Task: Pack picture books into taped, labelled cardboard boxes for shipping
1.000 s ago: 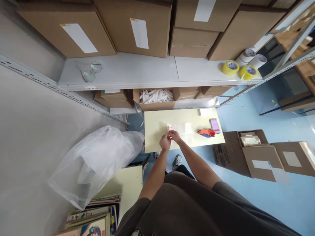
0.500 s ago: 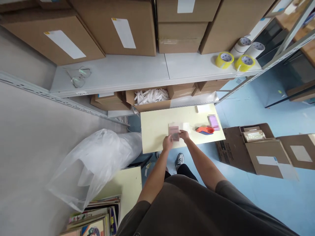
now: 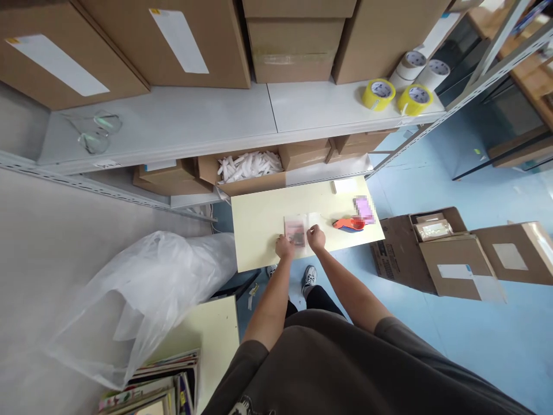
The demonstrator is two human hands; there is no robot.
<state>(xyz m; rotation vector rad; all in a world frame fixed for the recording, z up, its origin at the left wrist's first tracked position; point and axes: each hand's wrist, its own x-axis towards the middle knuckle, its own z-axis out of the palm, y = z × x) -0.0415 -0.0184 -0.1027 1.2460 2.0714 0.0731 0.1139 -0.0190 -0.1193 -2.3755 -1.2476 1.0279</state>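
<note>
A small pinkish flat packet in clear wrap (image 3: 296,229) lies on the pale yellow tabletop (image 3: 259,225). My left hand (image 3: 284,247) grips the packet's near left corner, fingers curled. My right hand (image 3: 316,237) is closed on the packet's right edge, where clear film sticks out. An orange tape dispenser (image 3: 348,223) and a blurred purple item (image 3: 364,208) lie just right of my right hand. A small white pad (image 3: 344,185) sits at the table's far right corner.
Behind the table, an open carton of white strips (image 3: 248,167) sits under a grey shelf (image 3: 207,121) carrying cardboard boxes, glasses (image 3: 93,131) and yellow tape rolls (image 3: 391,95). A big clear plastic bag (image 3: 142,294) lies left; open cartons (image 3: 436,248) stand right on the blue floor.
The packet was turned from a small edge-on piece to lying flat, and both hands now hold it down by its near corners. The view has drifted, shifting the scene leftward.
</note>
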